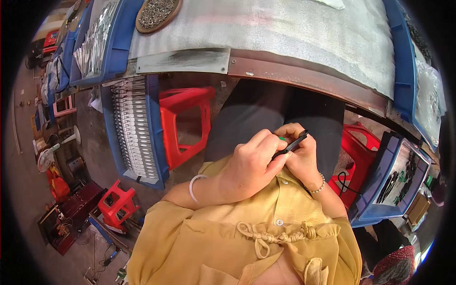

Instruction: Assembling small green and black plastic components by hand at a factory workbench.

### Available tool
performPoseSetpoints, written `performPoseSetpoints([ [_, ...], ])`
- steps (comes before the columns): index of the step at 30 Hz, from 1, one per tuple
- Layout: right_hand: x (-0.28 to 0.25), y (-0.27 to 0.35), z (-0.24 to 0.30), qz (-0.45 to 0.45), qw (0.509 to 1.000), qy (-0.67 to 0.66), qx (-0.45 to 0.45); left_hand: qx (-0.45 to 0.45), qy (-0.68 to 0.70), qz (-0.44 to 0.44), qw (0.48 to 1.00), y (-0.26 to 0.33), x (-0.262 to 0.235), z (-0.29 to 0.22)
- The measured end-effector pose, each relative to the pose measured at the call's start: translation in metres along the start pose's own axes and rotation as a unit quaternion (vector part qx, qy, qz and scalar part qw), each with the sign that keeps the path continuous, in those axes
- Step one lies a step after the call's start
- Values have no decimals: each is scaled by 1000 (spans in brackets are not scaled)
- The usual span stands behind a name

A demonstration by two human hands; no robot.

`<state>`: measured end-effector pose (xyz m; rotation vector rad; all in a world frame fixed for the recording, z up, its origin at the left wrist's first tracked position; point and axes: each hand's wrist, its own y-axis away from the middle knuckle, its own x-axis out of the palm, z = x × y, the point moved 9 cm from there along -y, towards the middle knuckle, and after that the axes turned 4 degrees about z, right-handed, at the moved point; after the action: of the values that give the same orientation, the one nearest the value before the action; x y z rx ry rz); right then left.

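Above my lap, my left hand (251, 166) and my right hand (302, 161) meet around a slim black handle-like piece (290, 146). It slants up to the right, and one dark end sticks out past my right fingers. A small green part (281, 138) shows between the fingertips; whether it belongs to the black piece I cannot tell. The fingers of both hands are curled and pressed on the piece, hiding much of it. A white bangle circles my left wrist and a beaded bracelet my right.
Ahead is a worktable (285, 33) with a round dish (156, 16) of small metal parts. Blue crates stand left (161, 137) and right (365, 213), the left holding rows of slim metal pieces, the right black and green pieces. Red stools (187, 123) flank my legs.
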<state>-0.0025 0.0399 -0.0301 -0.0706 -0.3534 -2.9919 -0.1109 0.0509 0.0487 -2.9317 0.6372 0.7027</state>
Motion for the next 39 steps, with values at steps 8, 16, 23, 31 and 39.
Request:
performPoseSetpoints([
  [8,-4,2,-1,-16,1000,16,18,-5,9,-13,1000,-4,0,-5],
  [16,1,1,3,68,996,-37,-39,0,-11,-12,1000,-2,1,-9],
  [23,2,6,-6,126,979,-157,28,-17,-34,-7,999,-2,0,-7],
  [31,-1,8,-15,166,976,-141,16,-28,-19,20,999,1,1,-6],
  [39,2,6,-19,175,971,-155,48,-44,-21,55,997,3,2,-4],
])
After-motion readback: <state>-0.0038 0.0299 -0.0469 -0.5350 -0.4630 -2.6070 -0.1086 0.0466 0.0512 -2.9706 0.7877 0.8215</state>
